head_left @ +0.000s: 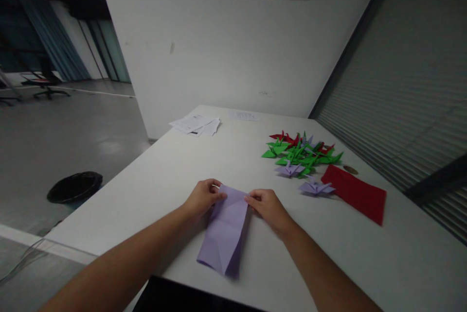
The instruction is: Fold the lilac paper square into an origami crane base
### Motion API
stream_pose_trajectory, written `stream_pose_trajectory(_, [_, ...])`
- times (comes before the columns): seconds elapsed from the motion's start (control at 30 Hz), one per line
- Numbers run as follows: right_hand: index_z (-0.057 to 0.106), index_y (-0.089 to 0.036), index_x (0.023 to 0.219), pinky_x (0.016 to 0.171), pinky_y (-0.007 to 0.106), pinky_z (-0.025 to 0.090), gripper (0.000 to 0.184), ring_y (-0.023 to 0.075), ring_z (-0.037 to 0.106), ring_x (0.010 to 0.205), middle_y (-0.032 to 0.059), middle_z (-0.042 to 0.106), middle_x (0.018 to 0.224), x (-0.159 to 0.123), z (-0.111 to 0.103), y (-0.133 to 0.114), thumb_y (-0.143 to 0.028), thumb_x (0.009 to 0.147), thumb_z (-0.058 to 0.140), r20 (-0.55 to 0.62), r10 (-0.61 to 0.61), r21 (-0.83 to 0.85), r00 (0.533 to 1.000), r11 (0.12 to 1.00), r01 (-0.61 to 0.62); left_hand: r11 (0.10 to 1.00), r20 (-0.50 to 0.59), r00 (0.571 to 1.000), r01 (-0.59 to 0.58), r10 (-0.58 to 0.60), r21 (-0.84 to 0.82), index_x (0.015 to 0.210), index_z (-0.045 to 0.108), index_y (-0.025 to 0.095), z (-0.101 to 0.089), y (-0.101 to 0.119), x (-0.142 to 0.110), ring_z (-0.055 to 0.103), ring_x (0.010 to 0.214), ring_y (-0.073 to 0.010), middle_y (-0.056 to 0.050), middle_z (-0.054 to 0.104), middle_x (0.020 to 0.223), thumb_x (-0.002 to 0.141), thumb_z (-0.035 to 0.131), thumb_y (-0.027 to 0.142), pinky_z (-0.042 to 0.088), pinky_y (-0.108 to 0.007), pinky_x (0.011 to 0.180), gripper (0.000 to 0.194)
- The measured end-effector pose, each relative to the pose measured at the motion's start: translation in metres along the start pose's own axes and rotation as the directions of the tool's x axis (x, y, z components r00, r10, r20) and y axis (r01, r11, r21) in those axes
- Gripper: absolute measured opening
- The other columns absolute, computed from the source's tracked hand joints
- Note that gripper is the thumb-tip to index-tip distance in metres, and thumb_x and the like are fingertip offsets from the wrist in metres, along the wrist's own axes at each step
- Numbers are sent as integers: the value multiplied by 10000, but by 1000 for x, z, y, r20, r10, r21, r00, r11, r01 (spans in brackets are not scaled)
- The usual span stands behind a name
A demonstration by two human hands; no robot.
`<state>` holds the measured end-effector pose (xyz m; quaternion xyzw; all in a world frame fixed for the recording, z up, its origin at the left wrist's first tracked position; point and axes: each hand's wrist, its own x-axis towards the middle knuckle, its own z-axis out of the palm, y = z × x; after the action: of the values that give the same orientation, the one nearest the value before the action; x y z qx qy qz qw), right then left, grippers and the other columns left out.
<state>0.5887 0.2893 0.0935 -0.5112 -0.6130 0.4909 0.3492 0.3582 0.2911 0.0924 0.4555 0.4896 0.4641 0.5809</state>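
Note:
A sheet of purple origami paper (226, 227), folded into a long rectangle with crease lines, is held between my two hands just over the white table (175, 166). My left hand (205, 198) pinches its far left corner between thumb and fingers. At the far right corner, my right hand (268, 207) has the paper in a similar pinch. The near end gapes apart, showing two layers. To the right lie purple paper cranes (316, 187), close to a pile of green paper cranes (297, 156) with red ones (288, 139) among them.
Red paper (357, 195) lies at the right by a small brown oval object (350, 169). Printed sheets (197, 124) rest at the far left of the table. A black-lined bin (75, 187) stands on the floor at left. A dark edge (189, 297) sits nearest me.

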Motion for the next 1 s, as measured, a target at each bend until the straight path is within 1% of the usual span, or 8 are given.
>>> stream_pose_trajectory(0.17, [690,-144,707,465,238,241,365,89,379,475,-32,504,545,0,-1,1,-503,766,726,3,9,7,1000,1000,-9,1000,-9,1000,10,-10,-11,858,657,146,1,3,-1,477,496,-82,54,565,600,501,944,343,306,-220,488,499])
stream_pose_trajectory(0.3, [688,-144,697,465,235,243,371,91,393,485,-22,522,558,1,-2,1,-506,776,712,1,-8,-19,1000,1000,8,1000,-5,1000,2,-2,-9,857,655,147,0,3,-1,473,502,-81,60,554,599,513,932,343,304,-219,488,483])
stream_pose_trajectory(0.57, [693,-142,705,475,234,239,368,94,394,502,-16,529,569,0,-2,-2,-500,789,693,6,-26,-25,1000,999,26,1000,-15,1000,0,0,-4,851,649,147,0,3,-2,479,515,-79,61,550,596,533,929,316,346,-219,508,456])
stream_pose_trajectory(0.7, [679,-149,682,481,234,238,368,96,399,512,-16,531,570,-1,-2,-3,-499,794,691,5,-40,-26,999,999,40,1000,-9,1000,-4,4,-13,848,639,148,0,4,-3,468,503,-77,63,550,581,545,916,305,344,-217,501,440])
stream_pose_trajectory(0.9, [672,-150,697,481,241,232,346,97,395,484,-21,528,559,1,-1,-2,-485,783,662,-10,-28,-67,1000,997,27,999,-17,1000,-3,4,35,845,630,154,0,2,-1,496,510,-91,49,574,591,556,904,312,367,-226,508,428])
stream_pose_trajectory(1.0, [659,-158,683,478,245,247,314,104,400,478,-23,521,546,3,-2,-1,-454,784,632,-12,-9,-117,1000,993,7,991,-4,1000,-30,31,133,871,621,163,-2,-4,2,505,506,-107,40,594,596,599,879,313,361,-233,498,403])
